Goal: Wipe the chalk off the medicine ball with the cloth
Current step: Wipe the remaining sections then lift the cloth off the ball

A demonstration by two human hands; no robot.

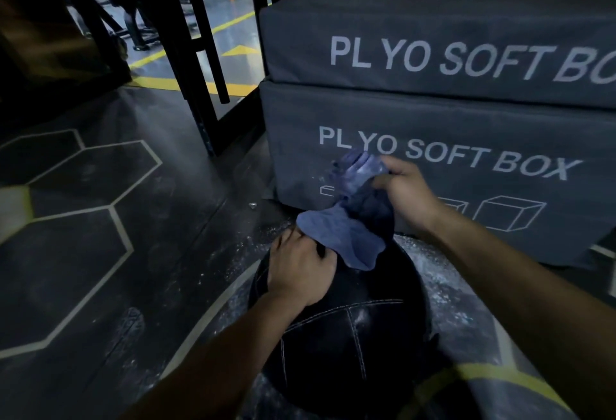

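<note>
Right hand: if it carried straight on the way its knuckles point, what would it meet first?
Probably the lower plyo box. The right hand grips the cloth above the medicine ball, pointing up and away toward the box's printed face, though depth is unclear.

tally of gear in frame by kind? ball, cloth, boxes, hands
Medicine ball: 1
Cloth: 1
Plyo soft boxes: 2, upper box stacked on lower box
Hands: 2, left hand and right hand, both gripping the cloth
Total: 6
</note>
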